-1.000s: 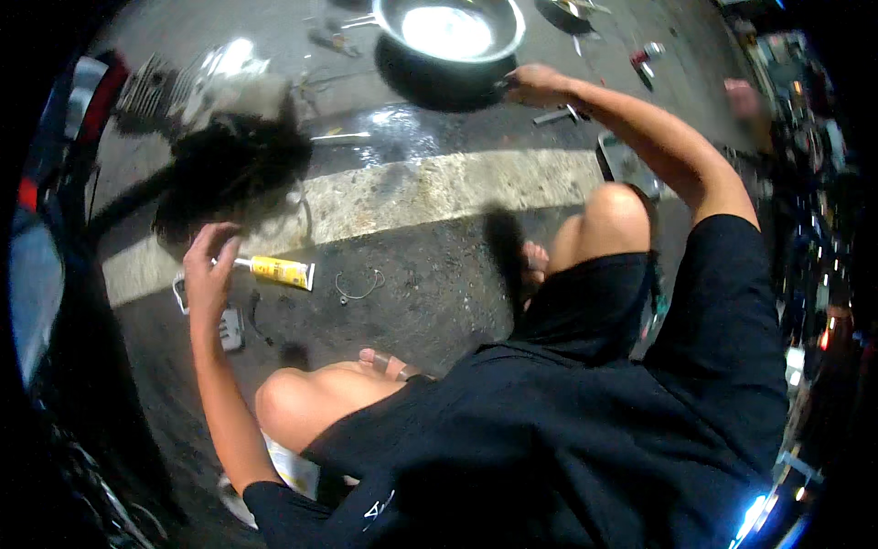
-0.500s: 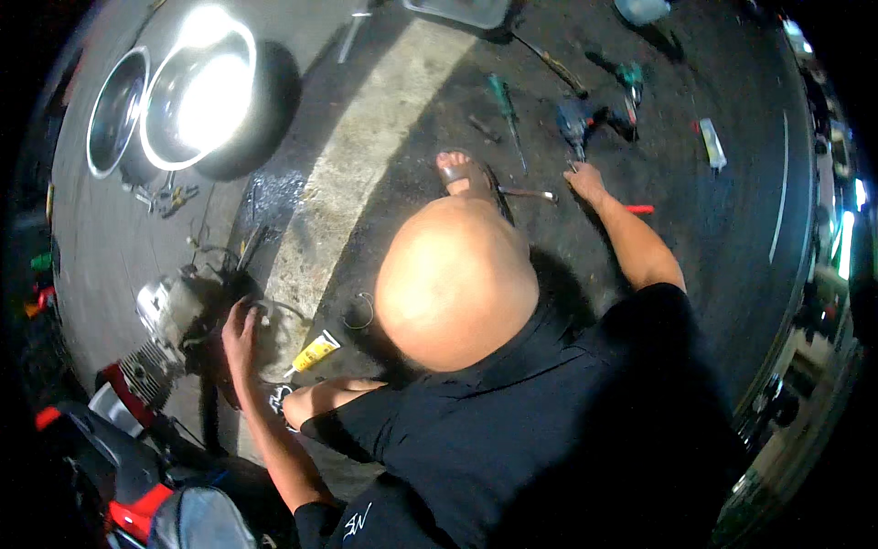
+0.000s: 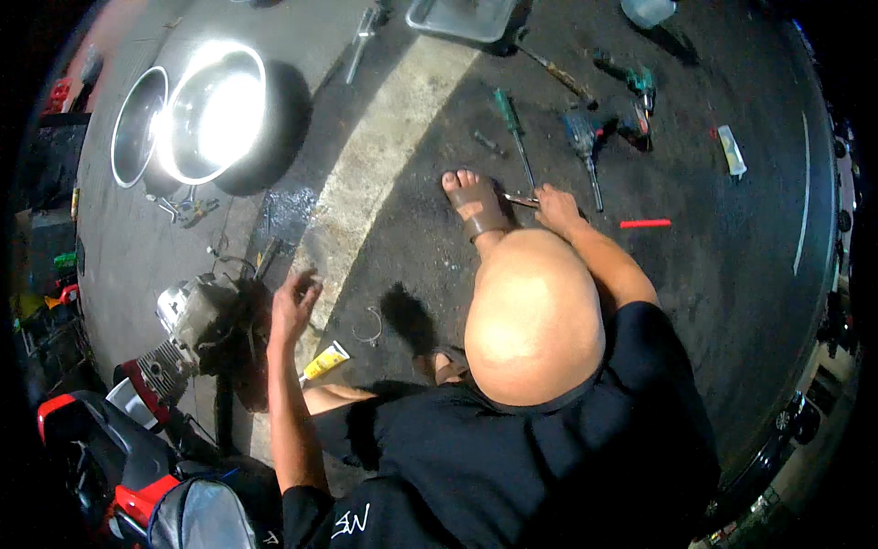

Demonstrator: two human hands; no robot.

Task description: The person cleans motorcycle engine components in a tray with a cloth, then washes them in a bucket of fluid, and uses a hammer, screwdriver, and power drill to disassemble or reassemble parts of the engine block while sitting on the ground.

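My left hand hovers beside the metal engine, its fingers loosely bent and apart, holding nothing. Below it lie a yellow tube and a thin ring clamp. Beside my sandaled foot, my right hand closes on a metal wrench, whose near end is hidden by my fingers. A green-handled screwdriver and a blue power tool lie just beyond it, with a red bar to its right.
Steel basins stand at upper left, a clear tray and pale tub at the top. A hammer, green drill and white tube lie on the floor. A red-and-black motorcycle occupies the lower left.
My right hand has moved from near the blue power tool down-left onto the wrench by my foot. My left hand has shifted slightly away from the engine. The head view has turned since the first frame.
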